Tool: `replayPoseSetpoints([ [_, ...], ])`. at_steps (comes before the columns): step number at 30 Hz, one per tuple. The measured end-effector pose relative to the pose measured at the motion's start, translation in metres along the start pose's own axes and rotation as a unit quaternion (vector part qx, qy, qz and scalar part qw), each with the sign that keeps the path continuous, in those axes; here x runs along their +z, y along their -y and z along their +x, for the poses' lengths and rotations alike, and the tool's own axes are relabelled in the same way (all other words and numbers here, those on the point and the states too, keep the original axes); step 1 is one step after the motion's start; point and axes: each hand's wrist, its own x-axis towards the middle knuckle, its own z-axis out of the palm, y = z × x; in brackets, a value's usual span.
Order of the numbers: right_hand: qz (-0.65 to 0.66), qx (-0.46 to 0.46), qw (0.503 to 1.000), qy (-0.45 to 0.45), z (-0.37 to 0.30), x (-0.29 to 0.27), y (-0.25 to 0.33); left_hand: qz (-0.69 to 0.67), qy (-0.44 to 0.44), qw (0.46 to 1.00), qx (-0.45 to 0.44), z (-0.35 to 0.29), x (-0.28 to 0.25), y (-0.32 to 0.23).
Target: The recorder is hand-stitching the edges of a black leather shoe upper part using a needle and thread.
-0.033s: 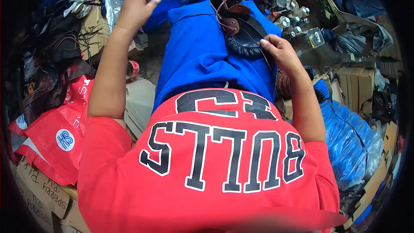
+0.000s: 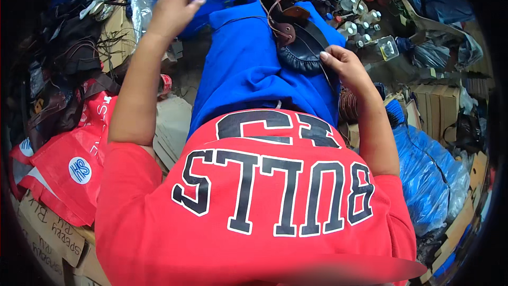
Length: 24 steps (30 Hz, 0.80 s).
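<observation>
My right hand (image 2: 341,63) pinches the near rim of the dark leather shoe upper (image 2: 299,39) lying on my blue lap (image 2: 248,74). My left hand (image 2: 174,8), loosely curled and raised out left, seems to draw a thin thread (image 2: 233,19) taut, though its grip I cannot tell. No change in view since the matching frame; the piece's long axis runs from my right hand away, up-left.
</observation>
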Motion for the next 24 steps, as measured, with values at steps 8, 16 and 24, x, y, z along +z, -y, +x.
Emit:
replayPoseSetpoints([
  [8,0.039,-0.022,0.999,0.016,-0.007,0.003,-0.007,0.004,0.152,0.942,0.299,0.068,0.094,-0.076],
  [16,-0.049,-0.090,0.993,-0.054,-0.022,0.003,-0.011,0.106,0.270,0.928,0.233,0.105,0.140,-0.113],
  [24,0.087,-0.014,0.995,-0.052,-0.011,0.010,-0.008,0.005,0.070,0.972,0.226,0.079,0.150,-0.111],
])
